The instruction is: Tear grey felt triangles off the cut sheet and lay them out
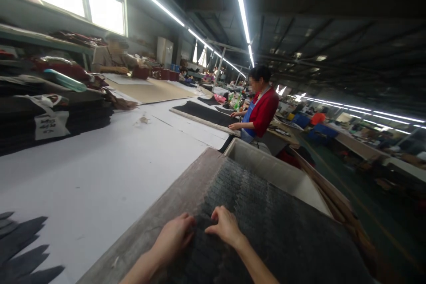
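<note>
In front of me lies a grey board [138, 226] covered with rows of thin dark overlapping pieces [253, 204]. My left hand [176, 234] is over the left edge of these rows, its fingers curled together. Whatever it may pinch is hidden or too small to make out. My right hand [225, 225] is just to the right, over the dark rows. Its thumb and forefinger are bent with a gap between them, and I see nothing held there. The picture is somewhat blurred around both hands.
A white table [133, 164] stretches left, with stacked dark sheets [83, 115] and dark pointed pieces [26, 248]. Beyond my board are a pale plastic bin [266, 164] and a co-worker in red [266, 106] handling another dark-covered board [206, 113]. Another person [108, 57] sits further left.
</note>
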A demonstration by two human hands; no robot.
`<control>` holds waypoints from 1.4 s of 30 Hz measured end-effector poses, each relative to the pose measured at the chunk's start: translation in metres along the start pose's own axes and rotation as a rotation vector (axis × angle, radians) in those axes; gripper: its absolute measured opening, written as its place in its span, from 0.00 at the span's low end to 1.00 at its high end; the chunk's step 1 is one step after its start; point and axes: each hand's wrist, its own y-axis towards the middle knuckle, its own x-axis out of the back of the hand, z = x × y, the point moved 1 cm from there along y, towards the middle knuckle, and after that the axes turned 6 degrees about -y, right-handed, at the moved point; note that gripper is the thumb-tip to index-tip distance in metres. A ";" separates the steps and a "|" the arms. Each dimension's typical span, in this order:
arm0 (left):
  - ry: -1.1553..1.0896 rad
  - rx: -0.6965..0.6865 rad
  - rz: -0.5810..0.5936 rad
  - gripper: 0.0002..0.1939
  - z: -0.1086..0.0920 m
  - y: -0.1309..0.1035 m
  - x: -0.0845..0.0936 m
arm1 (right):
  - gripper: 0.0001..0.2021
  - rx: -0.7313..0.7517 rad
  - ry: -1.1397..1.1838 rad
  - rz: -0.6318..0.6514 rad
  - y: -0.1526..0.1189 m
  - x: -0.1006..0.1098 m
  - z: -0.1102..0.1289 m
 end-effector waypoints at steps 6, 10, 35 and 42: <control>-0.003 -0.014 -0.033 0.15 0.004 0.011 -0.001 | 0.15 0.049 0.026 -0.013 0.003 0.006 -0.001; -0.038 -0.018 -0.069 0.23 -0.003 0.021 0.006 | 0.21 0.113 0.086 0.072 0.002 0.012 -0.003; -0.218 -0.121 0.410 0.13 0.006 0.042 0.014 | 0.07 0.298 0.551 0.472 -0.015 0.002 -0.026; -0.283 -0.107 0.476 0.07 0.009 0.042 0.013 | 0.15 0.267 0.675 0.579 -0.018 0.003 -0.025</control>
